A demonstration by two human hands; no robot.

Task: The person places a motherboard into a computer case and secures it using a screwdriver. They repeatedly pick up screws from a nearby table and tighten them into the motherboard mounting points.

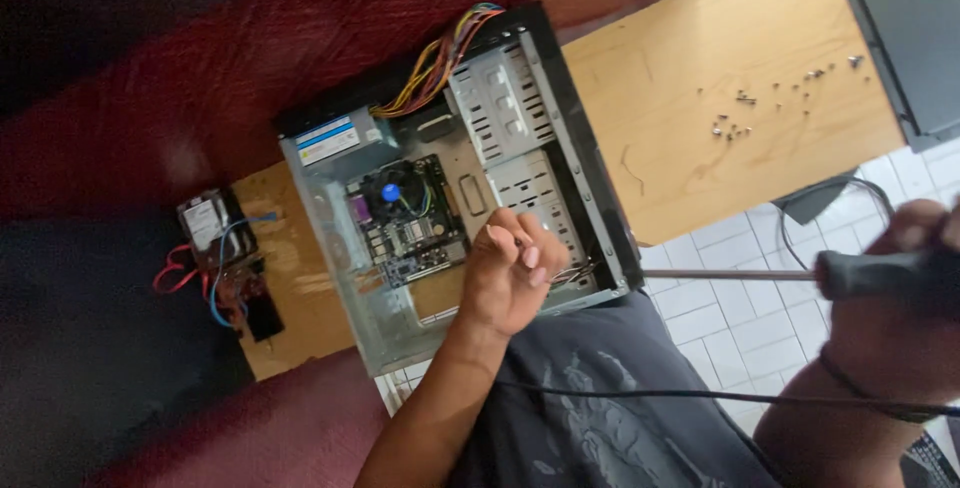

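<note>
Screwdriver [800, 275] gripped within right fingers [915, 238].

A home room used as a makeshift repair spot. A wooden counter [700, 128] carries an opened computer case [450, 178] and loose screws [760, 108]. Dark red upholstery [200, 78] and a white tiled floor [740, 318] surround it.

Daylight, soft, even; scene moderately bright. Pale wooden counter [700, 138] brightest, slightly washed out at right. White tiled floor [740, 323] well lit, faint bluish cast. Dark red fabric [250, 78] at left dim, smeared by motion blur, detail lost. Whole frame tilted, soft; no crisp edges. Right hand [890, 318] near lens, blurred, out of focus. Left hand [510, 273] sharper, soft shadow beneath. Open grey metal computer case [450, 178] with mild sheen on walls, interior legible but fuzzy. Small screws on counter only specks
</note>
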